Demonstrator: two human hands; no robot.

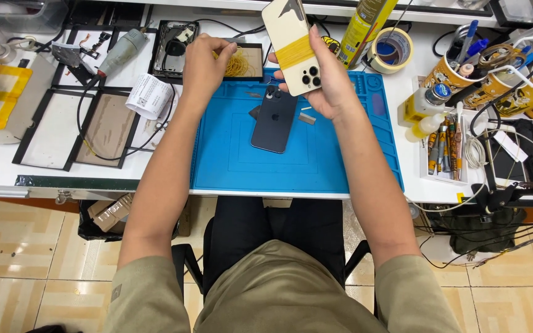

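Cream phone (292, 46) wrapped in yellow bands, held up in right hand (327, 86), top cut off, left hand (202, 65) fingers pinching into tray of bands (239, 61), dark phone (274, 119) on blue mat (229, 154).

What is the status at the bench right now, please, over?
Right hand grips pale phone bound with yellow bands. Left hand pinching in the rubber-band tray. Dark phone lies on blue mat, nothing blocking.

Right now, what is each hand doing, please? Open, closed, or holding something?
Left hand: fingers pinched at the tray of yellow rubber bands; whether it grips one cannot be told.
Right hand: closed on a cream smartphone wrapped in yellow rubber bands.
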